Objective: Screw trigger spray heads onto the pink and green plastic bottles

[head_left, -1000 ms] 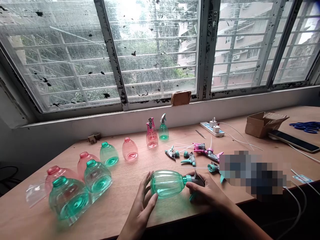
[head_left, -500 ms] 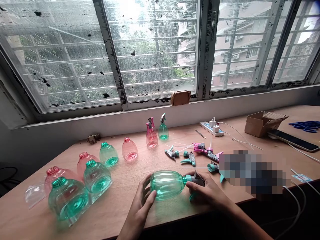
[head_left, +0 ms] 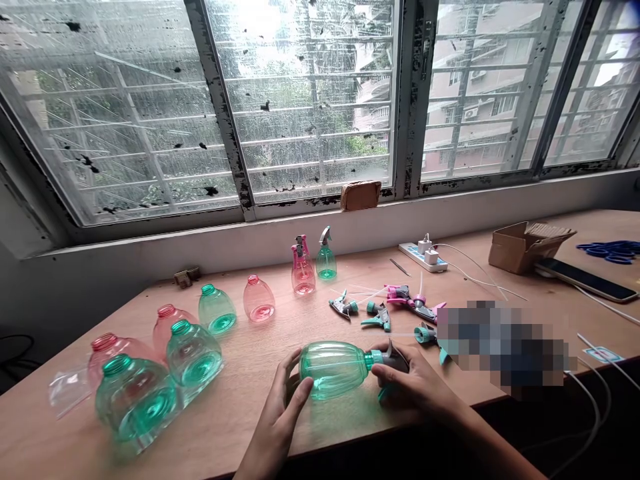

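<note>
A clear green spray bottle (head_left: 334, 369) lies on its side near the front edge of the wooden table (head_left: 240, 427). My left hand (head_left: 280, 413) wraps round its base end, thumb on top. My right hand (head_left: 413, 387) is closed on the grey and teal trigger sprayer head (head_left: 393, 362) seated at the bottle's neck. Loose trigger heads (head_left: 380, 313), teal and pink, lie just beyond, with thin white tubes among them.
Several capless green and pink bottles (head_left: 193, 353) stand at the left. Two finished sprayers (head_left: 313, 263) stand near the window sill. At the right are a power strip (head_left: 424, 257), a cardboard box (head_left: 525, 247), a phone (head_left: 585, 280), blue scissors (head_left: 613, 252) and cables.
My left hand has closed more tightly round the bottle's base, the thumb coming over the top. The right hand stays on the sprayer head.
</note>
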The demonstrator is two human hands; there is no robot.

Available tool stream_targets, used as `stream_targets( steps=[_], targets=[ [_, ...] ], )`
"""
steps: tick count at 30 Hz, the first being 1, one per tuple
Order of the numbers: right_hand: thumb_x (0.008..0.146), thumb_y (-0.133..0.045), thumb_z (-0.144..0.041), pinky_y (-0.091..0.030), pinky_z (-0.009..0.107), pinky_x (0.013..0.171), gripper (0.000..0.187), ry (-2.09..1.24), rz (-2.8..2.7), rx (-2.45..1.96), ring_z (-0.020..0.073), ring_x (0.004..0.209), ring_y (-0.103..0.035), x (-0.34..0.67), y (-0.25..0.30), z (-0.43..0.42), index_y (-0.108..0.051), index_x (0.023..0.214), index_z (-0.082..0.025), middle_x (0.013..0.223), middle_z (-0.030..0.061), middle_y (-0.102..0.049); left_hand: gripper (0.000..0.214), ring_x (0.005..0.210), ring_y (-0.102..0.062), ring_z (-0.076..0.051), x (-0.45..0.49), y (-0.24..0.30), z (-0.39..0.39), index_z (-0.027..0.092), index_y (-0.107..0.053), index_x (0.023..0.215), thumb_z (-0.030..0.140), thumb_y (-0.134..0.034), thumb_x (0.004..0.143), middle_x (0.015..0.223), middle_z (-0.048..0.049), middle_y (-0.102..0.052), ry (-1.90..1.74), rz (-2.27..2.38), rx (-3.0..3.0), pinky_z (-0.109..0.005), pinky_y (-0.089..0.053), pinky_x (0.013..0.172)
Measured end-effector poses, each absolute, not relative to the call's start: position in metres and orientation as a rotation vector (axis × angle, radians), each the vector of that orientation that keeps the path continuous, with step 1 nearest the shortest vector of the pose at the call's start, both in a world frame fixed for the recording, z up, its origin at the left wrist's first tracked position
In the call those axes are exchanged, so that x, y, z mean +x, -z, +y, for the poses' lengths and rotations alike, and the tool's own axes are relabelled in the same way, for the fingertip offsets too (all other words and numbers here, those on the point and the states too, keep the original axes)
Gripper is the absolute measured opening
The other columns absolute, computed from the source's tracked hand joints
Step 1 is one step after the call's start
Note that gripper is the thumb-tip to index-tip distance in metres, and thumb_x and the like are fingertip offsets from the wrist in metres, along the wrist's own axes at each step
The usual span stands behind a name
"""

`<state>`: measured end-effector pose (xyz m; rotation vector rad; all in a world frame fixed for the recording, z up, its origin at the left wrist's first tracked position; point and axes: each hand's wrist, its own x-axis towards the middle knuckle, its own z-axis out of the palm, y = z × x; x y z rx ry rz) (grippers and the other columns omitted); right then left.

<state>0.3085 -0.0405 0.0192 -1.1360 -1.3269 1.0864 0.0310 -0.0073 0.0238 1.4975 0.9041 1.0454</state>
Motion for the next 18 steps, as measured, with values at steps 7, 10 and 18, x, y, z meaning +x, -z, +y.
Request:
stream_targets(
  steps=[7, 10, 18],
  targets=[
    [0.083, -0.080, -0.050, -0.053, 0.033, 0.071, 0.041, -1.077, -1.338, -1.139, 0.0215, 0.074, -0.069, 0.3090, -0.0181, -0.0405, -0.071, 0.106, -0.017, 0.079, 0.0008, -0.070, 0.064, 0.144, -0.047, -0.036, 0.0316, -0.0242, -0.0135, 0.030, -0.046, 0.147, 0.044, -0.075, 0.091, 0.159, -0.0108, -0.047, -1.085, 0.879, 1.595, -0.048, -0.043, 0.118],
    [0.082, -0.080, -0.050, -0.053, 0.033, 0.071, 0.042, -1.086, -1.329, -1.133, 0.0211, 0.074, -0.068, 0.3084, -0.0193, -0.0411, -0.071, 0.106, -0.017, 0.079, 0.0005, -0.069, 0.060, 0.144, -0.047, -0.037, 0.0345, -0.0279, -0.0165, 0.028, -0.049, 0.145, 0.050, -0.069, 0.093, 0.155, -0.0115, -0.052, -1.120, 0.905, 1.523, -0.049, -0.046, 0.116],
    [0.080, -0.080, -0.054, -0.053, 0.033, 0.072, 0.046, -1.078, -1.338, -1.155, 0.0217, 0.075, -0.068, 0.3085, -0.0202, -0.0418, -0.071, 0.106, -0.017, 0.079, 0.0011, -0.068, 0.056, 0.152, -0.037, -0.035, 0.0350, -0.0292, -0.0131, 0.026, -0.054, 0.143, 0.057, -0.058, 0.097, 0.156, -0.0093, -0.053, -1.131, 1.041, 1.505, -0.050, -0.033, 0.124]
  ],
)
